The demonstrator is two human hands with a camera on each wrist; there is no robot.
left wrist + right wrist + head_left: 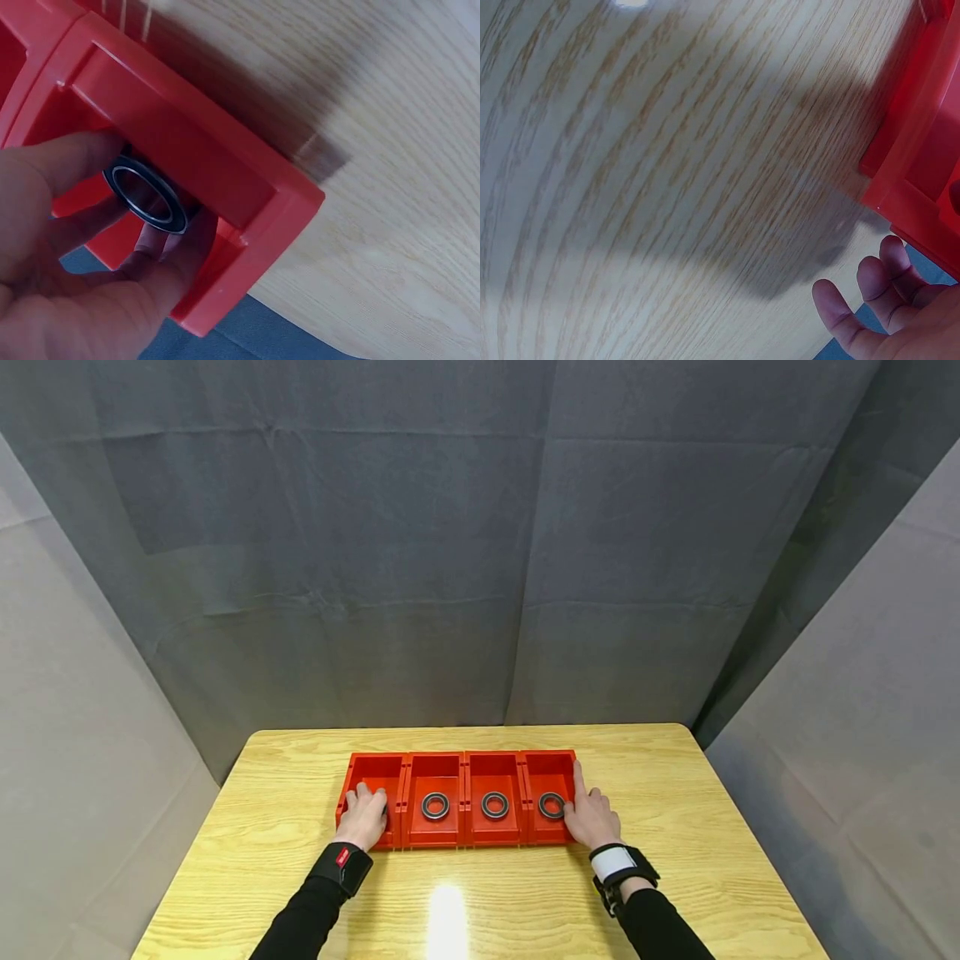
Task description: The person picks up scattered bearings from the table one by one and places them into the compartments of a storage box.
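Note:
A row of red plastic bins [433, 842] stands on the table. Inside the leftmost bin, my left hand [363, 818] pinches a ball bearing [145, 196] between thumb and fingers, with the bearing tilted. My right hand [594, 818] lies at the outer wall of the rightmost bin, its index finger stretched along the rim. In the right wrist view its other fingers [881, 289] hang loosely bent beside the bin's corner. A bearing [551, 806] lies in that rightmost bin, partly beside the thumb. The middle bins each hold a flat bearing [435, 806] and another bearing [495, 805].
The light wooden table [300, 752] has rounded far corners. Behind it hangs a grey cloth [405, 568], with pale cloth panels [82, 710] on both sides. A bright reflection shows near the table's front.

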